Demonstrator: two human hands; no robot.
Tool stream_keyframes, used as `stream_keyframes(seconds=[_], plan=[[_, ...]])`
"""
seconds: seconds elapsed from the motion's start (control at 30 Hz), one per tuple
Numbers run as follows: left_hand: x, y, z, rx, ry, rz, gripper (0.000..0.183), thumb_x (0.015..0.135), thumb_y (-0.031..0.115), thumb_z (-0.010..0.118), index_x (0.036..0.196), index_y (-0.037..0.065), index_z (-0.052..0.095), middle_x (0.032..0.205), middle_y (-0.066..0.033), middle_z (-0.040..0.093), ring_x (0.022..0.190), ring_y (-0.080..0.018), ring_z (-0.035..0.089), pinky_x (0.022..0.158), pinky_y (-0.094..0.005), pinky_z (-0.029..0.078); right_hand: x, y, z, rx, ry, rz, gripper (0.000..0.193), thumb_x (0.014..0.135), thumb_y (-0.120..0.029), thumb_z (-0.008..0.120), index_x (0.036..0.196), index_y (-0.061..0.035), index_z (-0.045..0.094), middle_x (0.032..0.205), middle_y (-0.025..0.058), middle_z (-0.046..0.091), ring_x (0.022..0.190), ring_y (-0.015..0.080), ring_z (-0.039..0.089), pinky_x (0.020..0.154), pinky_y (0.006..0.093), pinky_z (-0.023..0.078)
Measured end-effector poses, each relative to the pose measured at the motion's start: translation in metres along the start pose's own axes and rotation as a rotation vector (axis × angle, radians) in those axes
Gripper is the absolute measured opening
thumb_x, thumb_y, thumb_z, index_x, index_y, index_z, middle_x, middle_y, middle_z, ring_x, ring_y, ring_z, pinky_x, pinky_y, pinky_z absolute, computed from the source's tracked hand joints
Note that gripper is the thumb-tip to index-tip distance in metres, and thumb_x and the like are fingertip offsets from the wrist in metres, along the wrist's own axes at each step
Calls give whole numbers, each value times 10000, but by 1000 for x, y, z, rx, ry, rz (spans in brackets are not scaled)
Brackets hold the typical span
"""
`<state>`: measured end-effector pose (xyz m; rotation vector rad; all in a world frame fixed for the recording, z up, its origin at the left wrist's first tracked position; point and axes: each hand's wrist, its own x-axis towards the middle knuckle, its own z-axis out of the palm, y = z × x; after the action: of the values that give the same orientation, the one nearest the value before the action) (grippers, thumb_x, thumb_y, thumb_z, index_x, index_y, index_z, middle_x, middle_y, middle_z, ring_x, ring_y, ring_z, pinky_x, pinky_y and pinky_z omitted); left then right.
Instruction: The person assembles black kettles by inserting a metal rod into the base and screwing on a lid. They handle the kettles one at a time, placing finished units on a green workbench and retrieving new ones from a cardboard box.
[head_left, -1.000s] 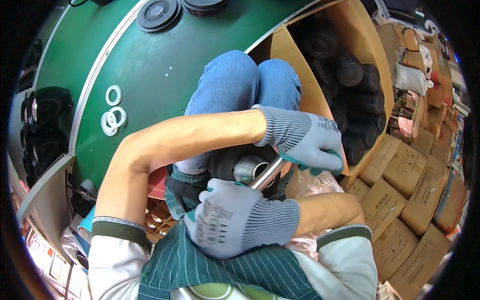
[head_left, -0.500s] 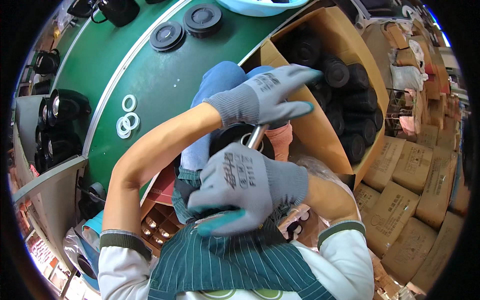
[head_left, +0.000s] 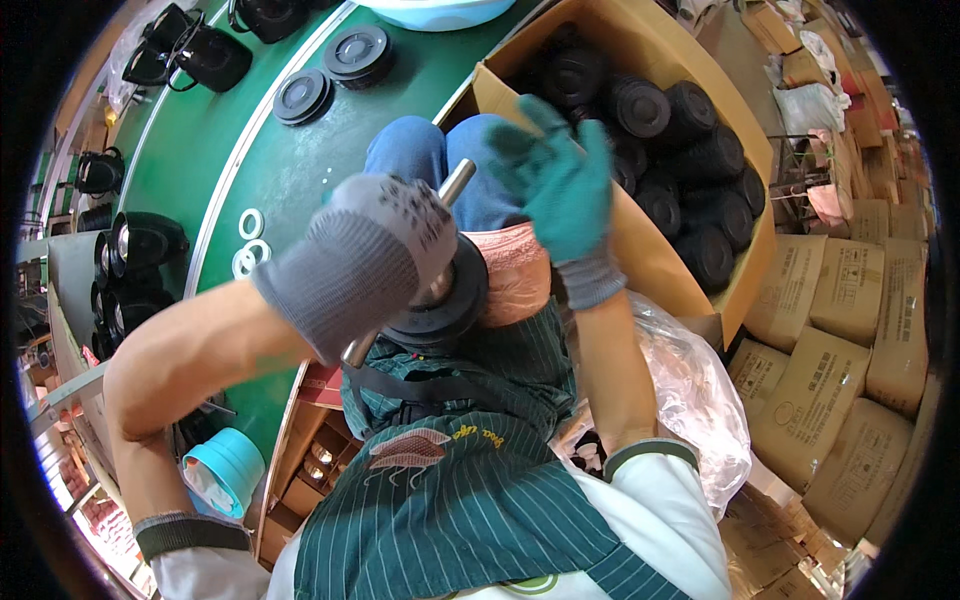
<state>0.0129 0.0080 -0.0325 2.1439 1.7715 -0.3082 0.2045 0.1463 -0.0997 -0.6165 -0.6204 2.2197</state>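
Observation:
Both my hands wear grey knit gloves with green palms. My left hand [head_left: 385, 235] closes over the middle of a metal bar [head_left: 458, 182], whose two ends stick out on either side of the glove; its fingers are mostly hidden. Beneath it a black round piece [head_left: 465, 300] sits at my lap, partly covered by the hand. My right hand [head_left: 560, 190] is raised with fingers spread and holds nothing, close to the near side of an open carton [head_left: 640, 255]. A pink cloth [head_left: 515, 262] lies over my leg, next to the black piece.
Black cylindrical pieces [head_left: 638, 105] fill the carton. On the green table [head_left: 300, 170] lie black round lids [head_left: 357, 52], white rings [head_left: 251, 223] and a light-blue basin [head_left: 440, 10]. Black mugs [head_left: 215, 58] stand far left, a blue bucket [head_left: 240, 465] lower left, stacked cartons [head_left: 790, 400] at right.
The left hand has come back leftward and down onto the metal bar. My right hand has left the lap area, rising to the right with its palm turned up and fingers spreading.

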Motion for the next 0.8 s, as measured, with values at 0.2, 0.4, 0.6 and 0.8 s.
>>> stream_keyframes(seconds=[0.2,0.4,0.6,0.8], plan=[[8,101,-40,104,-144,-510,900,985,606,548,1503,-97,334,914,-183,727,704,-278,744,587,-381,592,32,64,-16,-289,-242,23,609,1053,-530,514,1351,-6,599,1211,116,716,980,206,703,872,341,576],[-12,60,-21,43,-72,-286,827,916,672,629,1369,-1,473,914,-161,672,698,-281,725,563,-381,571,-14,54,17,-496,49,40,427,1059,-353,608,913,17,762,835,32,744,713,94,630,696,263,522],[-16,-1,8,102,264,233,749,954,649,567,1349,14,526,864,-113,601,571,-232,649,497,-346,513,-71,50,11,-975,41,-439,312,1092,-210,528,1290,-10,665,1010,56,693,825,119,645,717,254,518],[-19,-19,-5,-502,560,-259,454,941,362,715,1244,39,615,873,-184,735,774,-335,753,690,-413,583,-77,38,-22,-932,-184,-256,851,933,-165,700,1643,-72,239,1550,189,439,1396,283,484,1166,422,399]])
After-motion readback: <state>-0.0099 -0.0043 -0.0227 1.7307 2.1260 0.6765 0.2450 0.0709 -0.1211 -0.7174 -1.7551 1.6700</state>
